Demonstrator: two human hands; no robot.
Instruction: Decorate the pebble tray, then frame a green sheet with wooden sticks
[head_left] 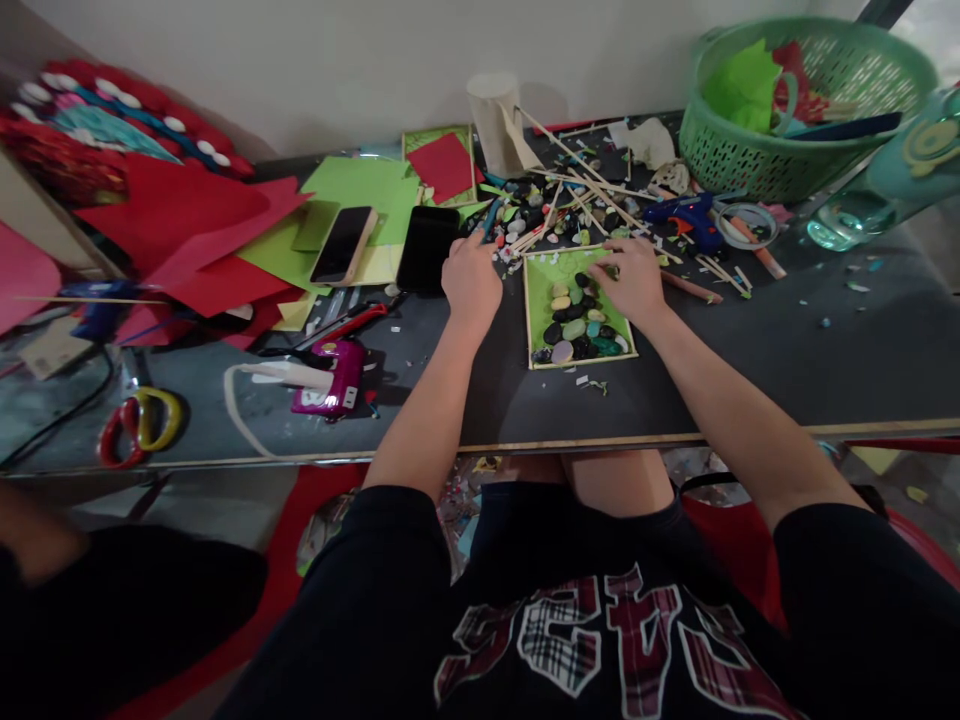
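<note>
A green panel (pixel 538 290) edged with pale sticks lies on the dark table (pixel 750 370), with dark, yellow, green and lilac stones on its lower and middle part. My right hand (pixel 634 280) reaches over the panel's upper right corner, fingertips bent down beside the topmost stones; whatever they may pinch is too small to see. Left of the panel, my left hand (pixel 472 280) rests by the black phone (pixel 429 250), its fingers bent near a blue pen-like item (pixel 491 217) at the edge of the loose pebbles (pixel 517 222). Its fingertips are partly hidden.
Behind the panel are scattered sticks (pixel 600 200) and a white pitcher (pixel 495 120). A green basket (pixel 787 160), a bottle (pixel 892 180) and a blue glue gun (pixel 690 218) stand or lie right. Left are coloured papers (pixel 202 220), a purple power socket (pixel 337 380), scissors (pixel 142 425) and another person's arm (pixel 37 535).
</note>
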